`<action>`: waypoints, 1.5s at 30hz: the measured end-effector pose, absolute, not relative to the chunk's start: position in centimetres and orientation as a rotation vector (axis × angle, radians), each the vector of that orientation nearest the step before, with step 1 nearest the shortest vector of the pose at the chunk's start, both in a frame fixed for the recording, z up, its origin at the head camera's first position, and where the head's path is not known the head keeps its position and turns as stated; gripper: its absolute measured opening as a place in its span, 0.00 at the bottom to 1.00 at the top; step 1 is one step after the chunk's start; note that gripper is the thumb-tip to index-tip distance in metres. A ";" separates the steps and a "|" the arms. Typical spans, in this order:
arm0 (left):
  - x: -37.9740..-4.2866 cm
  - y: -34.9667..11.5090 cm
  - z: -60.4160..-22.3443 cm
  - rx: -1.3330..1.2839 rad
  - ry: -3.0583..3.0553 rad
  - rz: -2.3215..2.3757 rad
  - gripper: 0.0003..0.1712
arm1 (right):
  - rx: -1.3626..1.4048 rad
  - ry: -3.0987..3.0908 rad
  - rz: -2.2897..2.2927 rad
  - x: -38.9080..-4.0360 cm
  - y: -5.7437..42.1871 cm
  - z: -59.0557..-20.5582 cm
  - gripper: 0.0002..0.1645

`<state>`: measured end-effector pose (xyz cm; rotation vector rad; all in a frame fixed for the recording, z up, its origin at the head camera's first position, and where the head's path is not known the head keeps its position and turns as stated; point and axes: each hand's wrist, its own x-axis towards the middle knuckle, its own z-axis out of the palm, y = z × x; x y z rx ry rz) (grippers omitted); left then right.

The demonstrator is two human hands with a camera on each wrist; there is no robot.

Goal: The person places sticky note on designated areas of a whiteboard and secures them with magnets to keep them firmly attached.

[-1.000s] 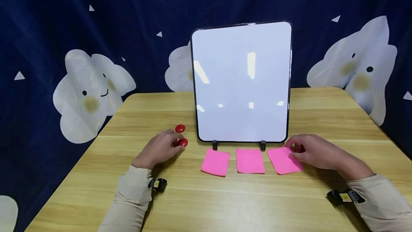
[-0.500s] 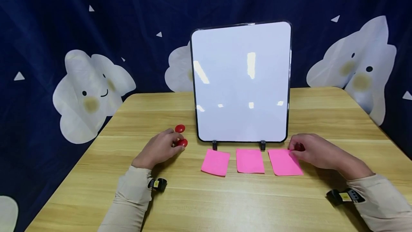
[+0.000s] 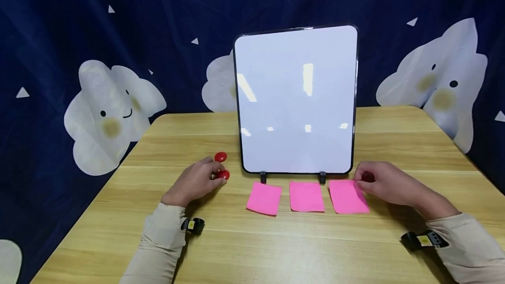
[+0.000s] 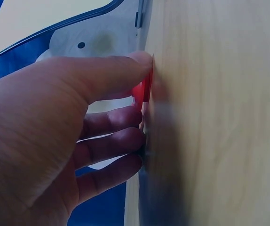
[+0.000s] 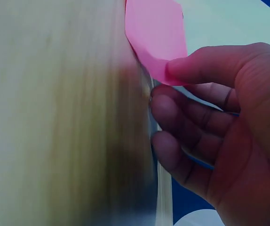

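My left hand (image 3: 195,182) holds a round red magnet (image 3: 224,175) at the table top, thumb and fingers curled about it. In the left wrist view the red magnet (image 4: 143,89) shows below the thumb tip. A second red magnet (image 3: 220,157) lies just beyond that hand. With thumb and fingers, my right hand (image 3: 388,183) pinches the right-hand pink sticky note (image 3: 348,196) by its upper right corner. Seen from the right wrist, this sticky note (image 5: 156,35) tilts up off the wood, the thumb pressing its corner. Two more pink sticky notes, left (image 3: 264,198) and middle (image 3: 306,197), lie flat.
A whiteboard (image 3: 296,100) with a black frame stands upright behind the notes on small black feet (image 3: 322,178). The wooden table (image 3: 276,249) reaches back to a dark blue curtain (image 3: 177,12) printed with clouds.
The right-hand sticky note has turned straighter, and its near edge has lifted slightly. My right hand has shifted a little up and to the right. The left hand keeps its place.
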<state>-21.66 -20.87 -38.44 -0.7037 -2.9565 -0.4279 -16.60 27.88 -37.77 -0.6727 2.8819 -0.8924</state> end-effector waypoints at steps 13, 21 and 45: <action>-21.6 -20.9 -38.3 -0.719 -2.943 -0.427 0.12 | -0.603 2.859 -1.091 -16.5 27.9 -37.5 0.08; -21.6 -20.9 -38.3 -0.717 -2.947 -0.410 0.13 | -0.616 2.813 -1.250 -16.6 27.8 -37.5 0.07; -21.4 -20.7 -38.4 -0.695 -2.977 -0.371 0.16 | -0.455 2.852 -1.220 -16.4 27.9 -37.1 0.08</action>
